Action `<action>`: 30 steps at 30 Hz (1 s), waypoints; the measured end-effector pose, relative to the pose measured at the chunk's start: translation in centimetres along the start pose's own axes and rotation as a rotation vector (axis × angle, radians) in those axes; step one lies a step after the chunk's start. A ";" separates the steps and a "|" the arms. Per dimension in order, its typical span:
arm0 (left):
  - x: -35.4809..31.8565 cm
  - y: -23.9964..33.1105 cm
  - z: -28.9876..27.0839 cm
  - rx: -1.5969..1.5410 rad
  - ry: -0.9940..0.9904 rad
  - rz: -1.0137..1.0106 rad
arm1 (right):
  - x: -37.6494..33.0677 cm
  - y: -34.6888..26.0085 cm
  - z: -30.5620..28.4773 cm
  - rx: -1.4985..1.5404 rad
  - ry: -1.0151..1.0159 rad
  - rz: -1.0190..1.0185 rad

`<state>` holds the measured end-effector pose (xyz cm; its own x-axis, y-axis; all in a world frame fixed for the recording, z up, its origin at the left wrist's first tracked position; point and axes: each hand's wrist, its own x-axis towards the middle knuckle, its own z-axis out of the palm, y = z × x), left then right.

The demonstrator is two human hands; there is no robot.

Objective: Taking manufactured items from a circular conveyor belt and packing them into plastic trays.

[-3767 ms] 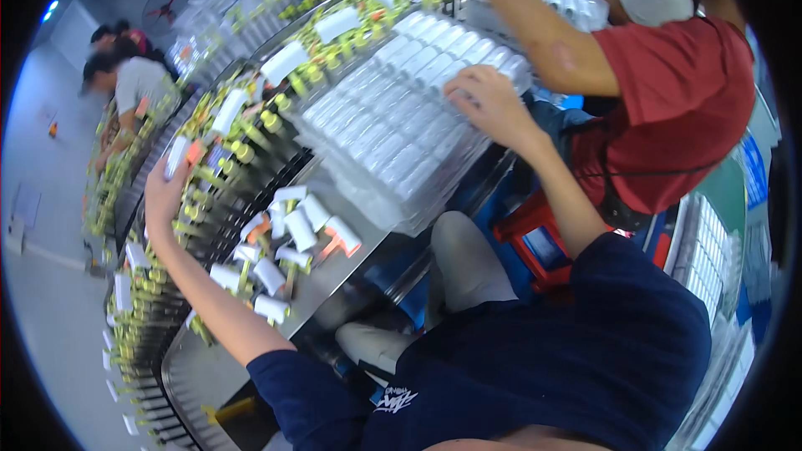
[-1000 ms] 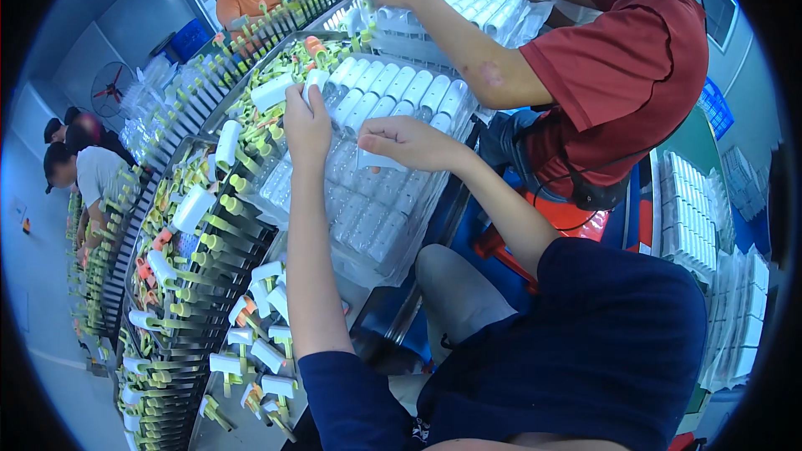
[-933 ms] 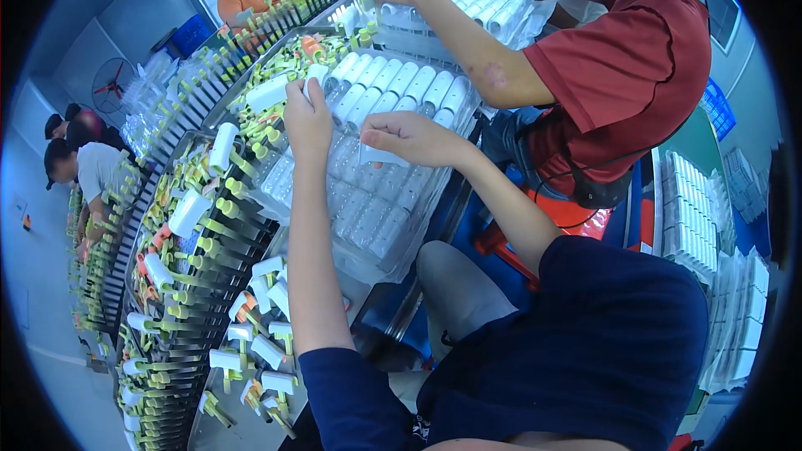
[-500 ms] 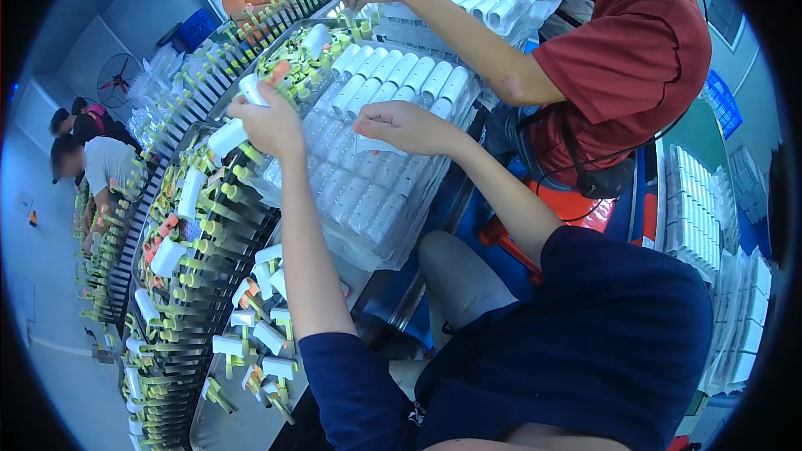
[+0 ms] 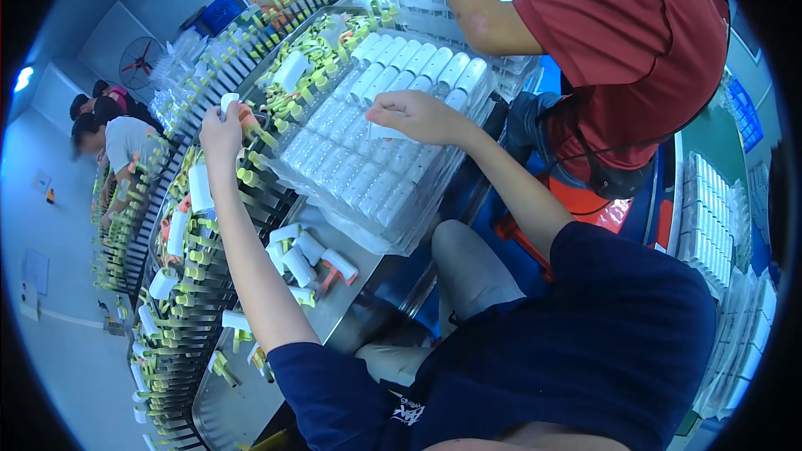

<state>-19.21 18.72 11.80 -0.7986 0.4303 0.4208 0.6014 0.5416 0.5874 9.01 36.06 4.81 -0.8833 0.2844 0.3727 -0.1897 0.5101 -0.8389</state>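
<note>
My left hand (image 5: pixel 221 138) is closed around a small white plastic part (image 5: pixel 229 100) over the near side of the conveyor; most of that part is hidden by the fingers. Right beside it is an orange holder (image 5: pixel 249 119). Over the stacked clear trays, my right hand (image 5: pixel 418 117) pinches a thin white piece (image 5: pixel 389 132) that looks like a cloth or wipe. Beneath it lies the top tray (image 5: pixel 334 150), its far rows filled with white rounded covers (image 5: pixel 418 58).
Yellow-green holders (image 5: pixel 192 271) line the curved conveyor. More white parts on holders (image 5: pixel 301 263) lie on the metal table (image 5: pixel 251 409). A co-worker in a red shirt (image 5: pixel 626 33) sits to the right. Stacked trays (image 5: pixel 710 209) stand at far right.
My left hand has moved left and slightly down to the conveyor with the white part. My right hand stays over the trays, and the view has shifted a little.
</note>
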 end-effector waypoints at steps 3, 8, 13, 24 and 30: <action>-0.2 -1.1 -0.4 0.172 0.053 0.046 | 0.0 -0.5 -0.1 -0.047 -0.048 0.042; -2.3 -1.1 -2.2 0.524 -0.064 0.066 | -0.1 0.2 0.0 -0.073 0.024 -0.043; -8.9 -1.6 -2.4 0.703 0.158 0.040 | 0.0 0.6 -0.2 -0.098 0.021 -0.058; -14.4 -12.8 -17.9 0.530 0.483 -0.299 | 0.4 1.2 0.9 -0.026 -0.016 -0.067; -11.6 -23.1 -22.0 0.472 0.272 -0.121 | 0.5 1.7 -0.4 -0.194 0.065 -0.088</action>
<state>-24.39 -14.64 8.55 -0.8027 0.1763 0.5697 0.4006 0.8671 0.2961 8.42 37.35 3.72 -0.8364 0.2803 0.4711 -0.1735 0.6798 -0.7126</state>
